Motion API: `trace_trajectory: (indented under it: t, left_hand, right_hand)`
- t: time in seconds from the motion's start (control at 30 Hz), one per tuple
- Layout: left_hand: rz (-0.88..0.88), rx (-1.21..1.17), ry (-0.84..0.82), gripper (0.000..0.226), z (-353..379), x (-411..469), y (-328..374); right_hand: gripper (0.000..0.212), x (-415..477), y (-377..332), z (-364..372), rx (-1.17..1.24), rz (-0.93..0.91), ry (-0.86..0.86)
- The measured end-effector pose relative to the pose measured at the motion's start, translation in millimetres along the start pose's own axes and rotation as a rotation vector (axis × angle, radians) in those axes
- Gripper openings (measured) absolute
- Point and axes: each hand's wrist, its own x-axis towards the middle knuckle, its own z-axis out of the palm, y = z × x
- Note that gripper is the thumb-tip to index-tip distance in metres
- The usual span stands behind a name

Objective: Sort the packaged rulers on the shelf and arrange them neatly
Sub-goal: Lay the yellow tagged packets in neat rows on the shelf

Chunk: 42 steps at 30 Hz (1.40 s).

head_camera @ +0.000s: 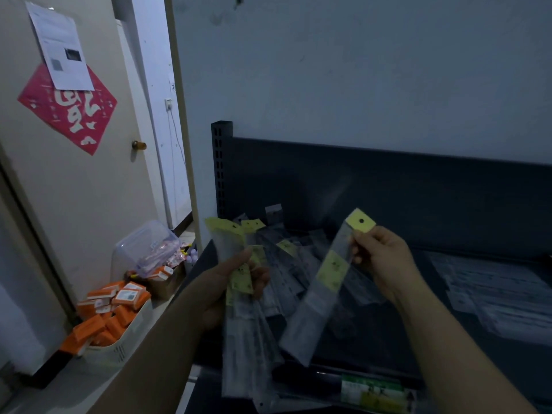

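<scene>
One packaged ruler [322,291] — pinched near its yellow header by my right hand [379,258], tilted above the dark shelf [448,204]. My left hand [236,282] grips a bundle of rulers [242,324]; loose packs [286,264] lie behind.

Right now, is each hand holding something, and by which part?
The left hand grips a bundle of packaged rulers around its upper part. The right hand pinches a single packaged ruler near its top, just below the yellow tag.

Clear yellow-tagged packaged rulers [322,282] jumbled on dark shelf [448,204]
</scene>
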Motion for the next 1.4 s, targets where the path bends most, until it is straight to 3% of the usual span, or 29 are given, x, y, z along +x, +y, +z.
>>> trace_trajectory:
  t: [0.13, 0.33, 0.47, 0.53, 0.6, 0.8, 0.93, 1.13, 1.27, 1.4]
  left_hand:
    - [-0.112, 0.189, -0.088, 0.025, 23.1, -2.8, -16.4]
    - [-0.015, 0.187, -0.04, 0.017, 24.1, -0.1, -21.6]
    - [0.123, 0.103, 0.162, 0.01, 2.6, 5.0, -2.5]
    - [0.138, 0.084, 0.229, 0.012, -6.1, 8.5, 2.6]
    - [0.141, 0.116, 0.258, 0.016, -7.4, 10.5, 3.2]
    - [0.078, 0.173, 0.215, 0.012, 4.0, 21.0, -3.9]
    - [0.041, 0.212, 0.188, 0.015, 11.5, 28.7, -9.2]
    - [0.129, 0.167, 0.272, 0.011, -5.4, 24.9, 6.5]
    - [0.19, -0.015, 0.179, 0.022, -10.1, 16.6, 11.7]
    - [0.31, -0.136, 0.13, 0.014, -9.5, 12.8, 18.1]
  right_hand:
    - [0.02, -3.8, 9.6, 31.7, -0.124, 0.014, -0.074]
    - [0.01, 0.4, 25.2, 56.2, -0.338, -0.044, -0.147]
    - [0.057, 20.9, 48.3, 30.7, -0.937, -0.023, -0.146]
    - [0.083, 26.8, 55.0, 22.5, -1.126, 0.042, -0.183]
    - [0.093, 28.9, 57.8, 21.3, -1.226, 0.076, -0.27]
    - [0.087, 22.3, 54.3, 39.4, -1.205, -0.039, -0.489]
    - [0.101, 12.0, 48.4, 53.2, -1.242, -0.089, -0.551]
    - [0.089, 17.8, 42.1, 56.2, -1.258, -0.058, -0.644]
    - [0.083, 23.9, 37.5, 56.7, -1.233, -0.055, -0.737]
    - [0.074, 12.8, 30.1, 48.4, -1.166, -0.086, -0.81]
